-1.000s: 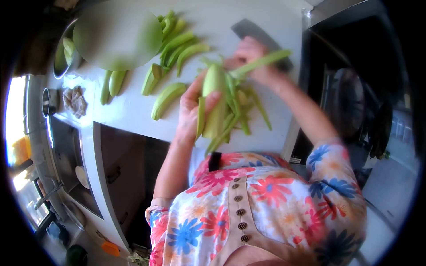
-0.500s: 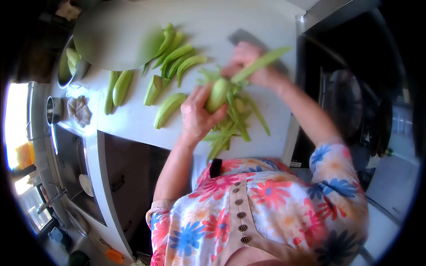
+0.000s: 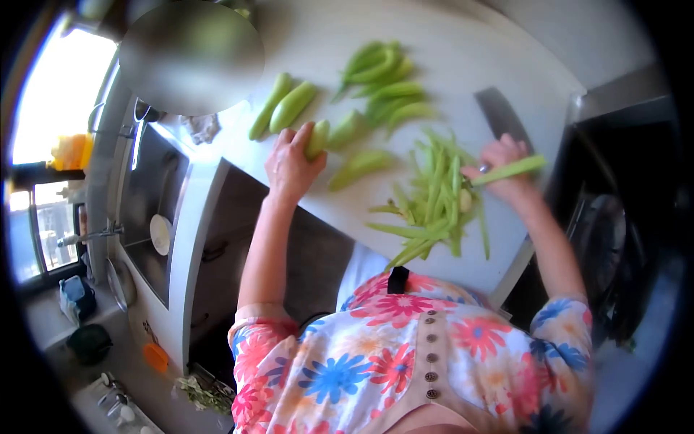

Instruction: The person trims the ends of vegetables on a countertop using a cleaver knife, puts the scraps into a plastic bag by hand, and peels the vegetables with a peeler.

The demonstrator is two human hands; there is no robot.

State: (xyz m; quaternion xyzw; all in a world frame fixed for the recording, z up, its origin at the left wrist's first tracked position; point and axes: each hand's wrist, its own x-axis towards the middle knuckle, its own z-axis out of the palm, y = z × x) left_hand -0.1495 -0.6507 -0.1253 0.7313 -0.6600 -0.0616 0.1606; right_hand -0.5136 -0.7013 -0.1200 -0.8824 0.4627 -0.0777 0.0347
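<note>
My left hand (image 3: 293, 163) is closed around a pale green gourd-like vegetable (image 3: 318, 139), near the table's front edge. On the right, my right hand (image 3: 504, 168) grips a kitchen knife (image 3: 504, 114) with a broad dark blade pointing away from me. The handle is hidden in the fingers. Across that hand lies a long green strip of peel (image 3: 517, 169). Between my hands spreads a pile of green peelings (image 3: 437, 192). Beside the left hand lie a cut green piece (image 3: 348, 129) and another pale piece (image 3: 361, 168).
Two long green vegetables (image 3: 289, 107) lie past my left hand, and several curved green ones (image 3: 394, 94) sit farther back. The white table (image 3: 463, 65) has its front edge close to my body. At left are a sink (image 3: 148, 210) and a crumpled cloth (image 3: 200, 129).
My hands have moved apart. The left hand has carried the vegetable leftward, and the right hand has drawn away from it with the knife. The view has turned toward the left.
</note>
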